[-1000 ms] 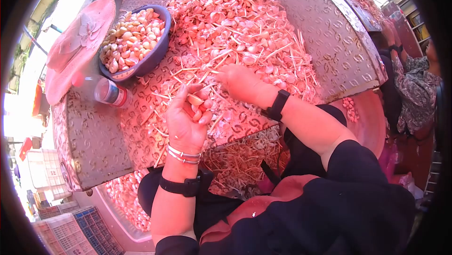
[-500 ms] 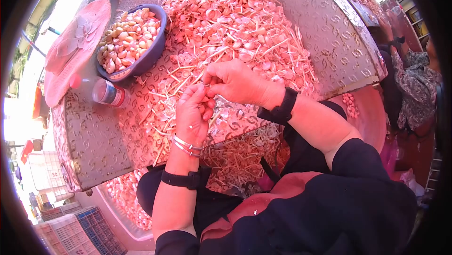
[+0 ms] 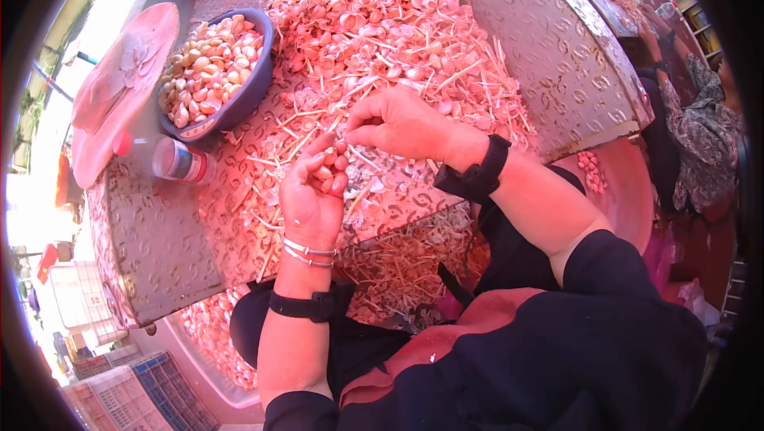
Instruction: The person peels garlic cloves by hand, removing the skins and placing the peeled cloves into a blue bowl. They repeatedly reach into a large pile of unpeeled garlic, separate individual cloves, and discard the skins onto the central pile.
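Note:
Several garlic cloves (image 3: 330, 175) rest in my left hand (image 3: 306, 212), its fingers curled round them. My right hand (image 3: 402, 124) is just to the right, its thumb and fingers bent together in a pinch close to the left fingertips. Whatever is in that pinch is too small to make out. Both hands are above the near edge of a patterned metal table (image 3: 163, 252), strewn with dry stalks and skins. Beyond them rises a big heap of garlic cloves and peelings (image 3: 390, 41).
A blue bowl (image 3: 259, 73) full of cloves stands at the left, by a straw hat (image 3: 119, 97) and a plastic bottle (image 3: 181, 162) lying down. Under the table are peelings (image 3: 414, 264) and a tub of cloves (image 3: 219, 335). Another person (image 3: 700, 136) sits at the right.
My left hand has drawn slightly left and down, away from the right fingers, and its palm has turned up to show the cloves. The right hand has barely shifted.

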Demonstrator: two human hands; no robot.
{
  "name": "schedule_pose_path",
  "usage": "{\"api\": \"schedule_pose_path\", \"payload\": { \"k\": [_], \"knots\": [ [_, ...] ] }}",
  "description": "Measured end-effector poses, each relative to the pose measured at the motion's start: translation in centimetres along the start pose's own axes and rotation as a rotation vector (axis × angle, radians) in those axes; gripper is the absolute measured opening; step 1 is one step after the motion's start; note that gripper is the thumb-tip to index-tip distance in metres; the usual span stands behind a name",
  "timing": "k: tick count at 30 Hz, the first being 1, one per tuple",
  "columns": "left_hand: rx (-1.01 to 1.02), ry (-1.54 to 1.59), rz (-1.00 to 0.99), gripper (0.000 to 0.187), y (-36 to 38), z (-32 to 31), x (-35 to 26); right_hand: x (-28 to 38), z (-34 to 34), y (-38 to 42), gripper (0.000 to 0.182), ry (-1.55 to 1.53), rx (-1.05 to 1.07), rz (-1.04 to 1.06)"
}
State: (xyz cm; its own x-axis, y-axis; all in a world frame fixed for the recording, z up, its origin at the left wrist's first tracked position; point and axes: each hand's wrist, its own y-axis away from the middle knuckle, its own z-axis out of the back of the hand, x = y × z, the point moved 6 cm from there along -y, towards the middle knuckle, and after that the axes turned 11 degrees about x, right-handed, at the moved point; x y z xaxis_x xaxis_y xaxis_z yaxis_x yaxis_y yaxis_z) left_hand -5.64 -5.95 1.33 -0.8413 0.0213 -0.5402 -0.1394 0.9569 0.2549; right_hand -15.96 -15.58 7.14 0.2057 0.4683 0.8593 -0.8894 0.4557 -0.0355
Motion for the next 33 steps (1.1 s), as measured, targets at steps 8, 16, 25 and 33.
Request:
{"api": "schedule_pose_path", "payload": {
  "k": [8, 16, 25, 33],
  "knots": [
    [0.034, -0.254, 0.041, 0.031, 0.5, -2.2, -0.2, 1.6, -1.0, -0.2, 0.028, -0.090, 0.299, 0.137],
    [0.110, -0.285, 0.149, 0.033, 0.7, -2.3, 0.8, 0.6, -1.1, -0.2, 0.015, 0.033, 0.214, 0.184],
    [0.078, -0.354, 0.064, 0.024, 0.6, -2.0, 0.9, 0.5, -0.7, -0.2, 0.009, 0.009, 0.126, 0.093],
    [0.066, -0.326, 0.074, 0.021, 0.8, -2.3, 1.0, -0.2, -1.1, -0.4, 0.009, -0.117, 0.153, 0.014]
  ]
}}
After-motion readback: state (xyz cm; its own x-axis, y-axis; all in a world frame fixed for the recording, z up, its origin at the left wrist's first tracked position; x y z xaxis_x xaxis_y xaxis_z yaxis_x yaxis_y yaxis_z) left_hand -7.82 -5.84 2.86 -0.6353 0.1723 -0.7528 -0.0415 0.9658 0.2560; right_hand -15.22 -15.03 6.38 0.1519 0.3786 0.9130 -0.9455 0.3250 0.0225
